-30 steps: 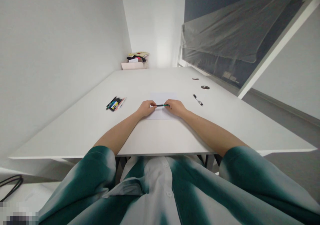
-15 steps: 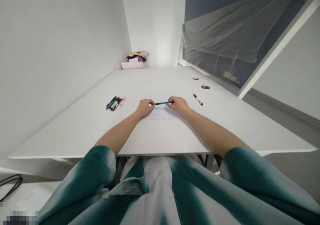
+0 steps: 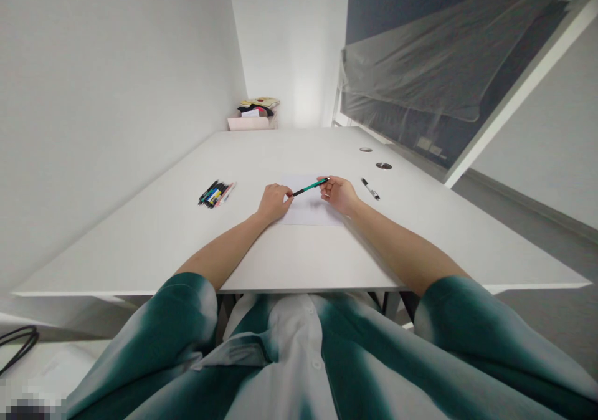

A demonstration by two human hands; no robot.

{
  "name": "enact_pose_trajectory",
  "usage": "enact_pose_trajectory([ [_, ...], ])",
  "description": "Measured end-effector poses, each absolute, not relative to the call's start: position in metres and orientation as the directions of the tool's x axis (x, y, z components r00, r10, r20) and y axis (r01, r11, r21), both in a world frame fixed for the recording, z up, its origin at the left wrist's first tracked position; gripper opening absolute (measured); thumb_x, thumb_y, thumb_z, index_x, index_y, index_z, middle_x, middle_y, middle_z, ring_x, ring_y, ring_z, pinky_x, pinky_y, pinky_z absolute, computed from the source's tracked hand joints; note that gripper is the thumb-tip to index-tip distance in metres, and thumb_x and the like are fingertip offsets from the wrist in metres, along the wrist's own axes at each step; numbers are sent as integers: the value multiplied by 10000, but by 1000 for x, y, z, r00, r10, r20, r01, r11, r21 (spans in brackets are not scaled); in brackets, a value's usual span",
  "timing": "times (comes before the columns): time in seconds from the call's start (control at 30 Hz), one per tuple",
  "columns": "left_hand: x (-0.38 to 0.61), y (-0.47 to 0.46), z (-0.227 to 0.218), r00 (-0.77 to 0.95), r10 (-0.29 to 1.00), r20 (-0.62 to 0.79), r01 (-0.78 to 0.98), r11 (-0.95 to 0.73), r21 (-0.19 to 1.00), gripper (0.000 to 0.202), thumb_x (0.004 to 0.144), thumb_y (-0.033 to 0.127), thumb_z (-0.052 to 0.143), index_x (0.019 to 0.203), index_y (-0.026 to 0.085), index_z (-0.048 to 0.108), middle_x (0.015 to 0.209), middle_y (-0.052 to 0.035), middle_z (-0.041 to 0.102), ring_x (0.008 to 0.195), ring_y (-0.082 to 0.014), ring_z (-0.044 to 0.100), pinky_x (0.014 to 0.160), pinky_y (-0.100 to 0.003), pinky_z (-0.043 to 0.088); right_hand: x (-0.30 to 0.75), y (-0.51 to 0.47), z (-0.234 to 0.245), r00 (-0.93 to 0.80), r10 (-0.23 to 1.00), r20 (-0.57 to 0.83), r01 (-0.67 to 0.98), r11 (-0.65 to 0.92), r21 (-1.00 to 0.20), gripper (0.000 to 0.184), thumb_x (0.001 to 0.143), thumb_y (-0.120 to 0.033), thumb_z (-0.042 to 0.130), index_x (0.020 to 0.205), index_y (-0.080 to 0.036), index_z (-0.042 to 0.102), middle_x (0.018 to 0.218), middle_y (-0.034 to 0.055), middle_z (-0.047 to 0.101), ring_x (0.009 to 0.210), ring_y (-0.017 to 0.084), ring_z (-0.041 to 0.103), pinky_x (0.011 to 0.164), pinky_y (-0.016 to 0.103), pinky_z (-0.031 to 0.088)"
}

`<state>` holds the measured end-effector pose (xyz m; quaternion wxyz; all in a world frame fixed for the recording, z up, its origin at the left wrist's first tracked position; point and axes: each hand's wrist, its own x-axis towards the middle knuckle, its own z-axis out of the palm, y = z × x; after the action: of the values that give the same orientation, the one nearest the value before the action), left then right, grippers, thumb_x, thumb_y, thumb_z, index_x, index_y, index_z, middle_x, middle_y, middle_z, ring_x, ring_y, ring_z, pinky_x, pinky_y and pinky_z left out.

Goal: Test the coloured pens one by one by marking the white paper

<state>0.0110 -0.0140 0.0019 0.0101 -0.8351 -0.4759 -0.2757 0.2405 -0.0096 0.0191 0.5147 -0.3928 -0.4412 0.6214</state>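
Two hands share one green-and-black pen, located between them over a sheet of white paper. Left hand: thumb and fingers pinched narrow on the black end. Right hand: fingers loosely curled, touching the opposite end; whether they grip it firmly cannot be told. The pen's long axis slants from the left fingertips rightward and away, far end apparently raised; neither hand is nearer. Left hand sits low, knuckles up; right hand is rolled, palm partly showing. Both forearms angle inward over the white table. Further out: a row of pens at left, a black-and-white pen near the right hand.
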Motion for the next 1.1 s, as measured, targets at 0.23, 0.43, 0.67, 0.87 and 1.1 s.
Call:
enact_pose_trajectory([
  [0.23, 13, -16, 0, 387, 764, 517, 811, -548, 203, 140, 883, 235, 558, 938, 195, 680, 996, -85, 720, 1015, -266, 591, 974, -451, 393, 236, -12, 16, -173, 982, -83, -489, -158, -858, 187, 836, -268, 473, 834, -189, 643, 580, -6, 535, 497, 117, 442, 541, 252, 381],
  [0.43, 18, -16, 3, 394, 756, 523, 793, -567, 221, 151, 891, 248, 551, 946, 192, 680, 985, -75, 723, 1001, -256, 594, 978, -444, 390, 231, -9, 12, -156, 988, -13, -360, -69, -931, 388, 869, -564, 490, 839, -205, 635, 565, -8, 530, 495, 129, 461, 533, 268, 384],
  [0.67, 22, -17, 1, 461, 736, 495, 740, -627, 244, 157, 891, 275, 551, 957, 196, 669, 992, -58, 723, 1006, -238, 600, 972, -420, 415, 209, -20, 2, -189, 959, 212, 21, 219, -975, 252, 695, -408, 719, 774, -180, 649, 630, 1, 632, 589, 126, 538, 574, 251, 395],
  [0.87, 11, -8, -5, 386, 853, 350, 846, -479, 233, 363, 857, 370, 593, 1162, 180, 640, 1236, -108, 652, 1153, -288, 562, 1021, -443, 422, 225, -5, -5, 15, 944, 330, 282, 313, -907, 155, 783, -298, 568, 740, -172, 647, 692, 37, 688, 710, 171, 633, 678, 266, 464],
  [1.1, 3, -1, -12, 413, 886, 210, 869, -453, 202, 421, 890, 459, 526, 1178, 178, 653, 1305, -107, 620, 1201, -276, 559, 1062, -412, 418, 233, 8, -13, 4, 973, 231, 502, 198, -842, 155, 805, -228, 556, 771, -158, 691, 745, 61, 730, 731, 186, 676, 678, 254, 483],
])
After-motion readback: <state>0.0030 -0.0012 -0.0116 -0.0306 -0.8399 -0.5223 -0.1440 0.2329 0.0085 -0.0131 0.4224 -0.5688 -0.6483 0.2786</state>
